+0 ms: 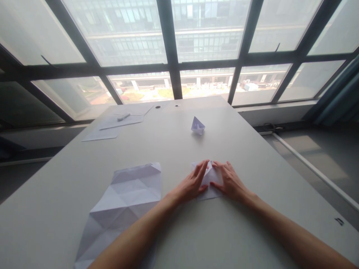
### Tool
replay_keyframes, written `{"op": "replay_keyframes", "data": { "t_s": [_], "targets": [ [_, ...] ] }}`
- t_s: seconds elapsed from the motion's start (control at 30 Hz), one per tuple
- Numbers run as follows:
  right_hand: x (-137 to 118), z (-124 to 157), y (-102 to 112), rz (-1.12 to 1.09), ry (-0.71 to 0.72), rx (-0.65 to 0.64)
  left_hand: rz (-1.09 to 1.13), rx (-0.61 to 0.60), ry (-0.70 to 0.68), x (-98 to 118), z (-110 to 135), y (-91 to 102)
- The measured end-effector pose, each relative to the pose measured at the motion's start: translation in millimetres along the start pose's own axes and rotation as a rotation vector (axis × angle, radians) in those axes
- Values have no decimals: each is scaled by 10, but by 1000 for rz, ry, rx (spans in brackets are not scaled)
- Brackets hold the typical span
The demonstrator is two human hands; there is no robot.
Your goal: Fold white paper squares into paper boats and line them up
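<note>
A folded sheet of white paper (211, 192) lies flat on the table in front of me. My left hand (195, 182) rests over its left side, fingertips at the top fold and thumb near the lower middle. On the opposite side my right hand (228, 181) holds the paper down, its fingers by the raised peak and its thumb close to the left one. Parts of the sheet are hidden beneath both hands. Beyond them stands a small folded paper boat (198, 126).
A large creased paper sheet (126, 198) lies to the left, partly under my left forearm. Farther back are flat paper sheets (109, 132) with a small white object (123, 117) on top. Windows (206, 84) rise behind the white table (174, 142).
</note>
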State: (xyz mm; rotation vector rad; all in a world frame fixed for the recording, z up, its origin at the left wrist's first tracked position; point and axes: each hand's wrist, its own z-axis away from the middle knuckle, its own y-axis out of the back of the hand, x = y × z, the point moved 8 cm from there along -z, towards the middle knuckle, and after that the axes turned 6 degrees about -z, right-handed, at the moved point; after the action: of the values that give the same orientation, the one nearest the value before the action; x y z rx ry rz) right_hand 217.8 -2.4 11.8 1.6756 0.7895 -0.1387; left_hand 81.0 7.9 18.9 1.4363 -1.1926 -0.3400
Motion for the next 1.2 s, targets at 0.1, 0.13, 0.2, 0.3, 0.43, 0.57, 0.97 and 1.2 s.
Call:
{"op": "replay_keyframes", "data": {
  "t_s": [0.1,0.13,0.2,0.3,0.43,0.57,0.97,1.2],
  "targets": [
    [-39,-3,12,-44,41,15,48,4,-34,-22,7,-33],
    [-60,-5,8,-56,67,9,61,3,-40,-33,8,-39],
    [-89,-7,7,-84,103,2,99,-15,-57,-28,6,-44],
    [-82,-8,35,-140,105,18,171,-36,-65,17,-4,3],
    [-21,-5,86,-247,73,33,254,89,33,-38,-19,168],
    [139,0,181,-489,-27,136,325,209,235,-255,-4,227],
    [589,40,197,-860,-390,445,-183,-45,128,-37,-5,169],
    [740,62,289,-795,-410,592,-317,-188,75,-90,43,-5]
  ]
}}
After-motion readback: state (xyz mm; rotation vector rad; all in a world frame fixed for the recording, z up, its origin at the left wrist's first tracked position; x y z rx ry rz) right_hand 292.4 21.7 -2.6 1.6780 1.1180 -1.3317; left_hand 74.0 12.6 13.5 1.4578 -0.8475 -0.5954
